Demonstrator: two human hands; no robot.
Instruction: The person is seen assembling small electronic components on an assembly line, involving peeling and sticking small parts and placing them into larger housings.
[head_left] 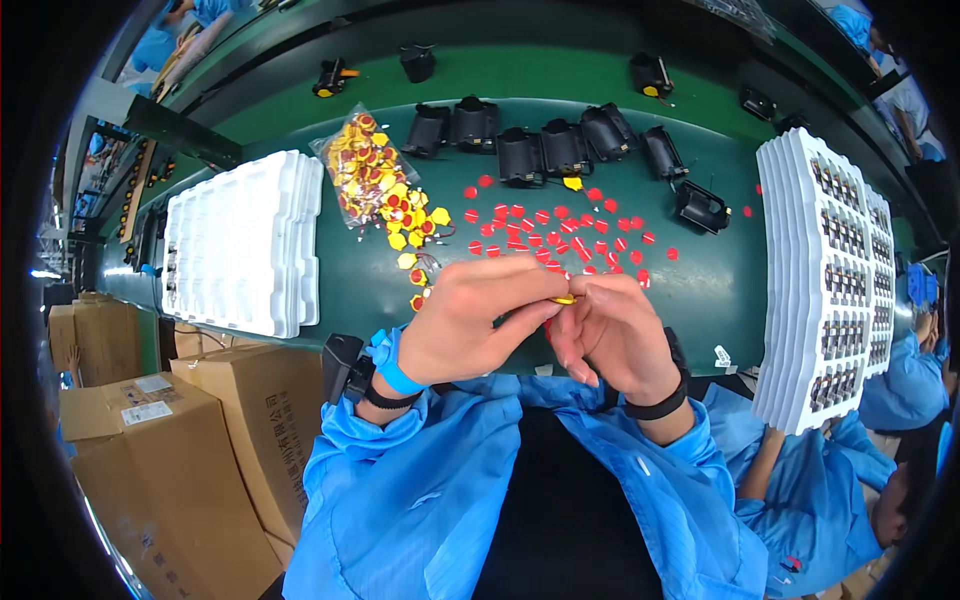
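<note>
The fingers of the left hand (pixel 465 318) are pinched together on a small yellow piece (pixel 565 299), held just above the near part of the worktop (pixel 710 295). It shows edge-on as a thin sliver, its visible long axis running roughly left to right; which way its face points cannot be told, as the fingers hide most of it. The right hand (pixel 622 335) is curled just beside it, and whether its fingers grip the piece is unclear. Just beyond the hands, which cover the nearest ones, lie scattered red discs (pixel 553 239). Farther left, yellow pieces (pixel 397 241) spill from a clear bag (pixel 352 190). Black holders (pixel 521 158) stand in a far row. White trays (pixel 235 250) are stacked left, and filled trays (pixel 785 300) right.
</note>
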